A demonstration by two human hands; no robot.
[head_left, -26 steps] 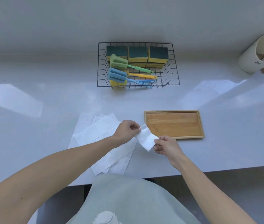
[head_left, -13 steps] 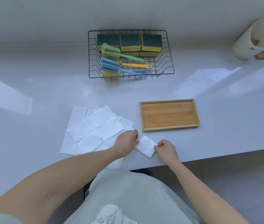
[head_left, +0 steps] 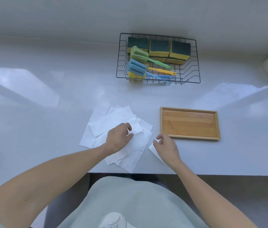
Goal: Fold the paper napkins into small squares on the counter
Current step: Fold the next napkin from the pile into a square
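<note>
Right hand (head_left: 166, 146) is curled round a folded napkin (head_left: 156, 152) at 5 o'clock on the desk (head_left: 47, 120), prob. for tray (head_left: 189, 123) at 3. Left hand (head_left: 119, 139), fingers curled, pinches the napkin pile (head_left: 113, 119), likely lifting the next sheet.

Glossy pale grey counter (head_left: 47, 122); matt white paper napkins (head_left: 113, 119), creased; rectangular grained wooden tray (head_left: 189, 123); black wire metal basket (head_left: 197, 63); porous yellow-and-green foam sponges (head_left: 159, 48).
</note>
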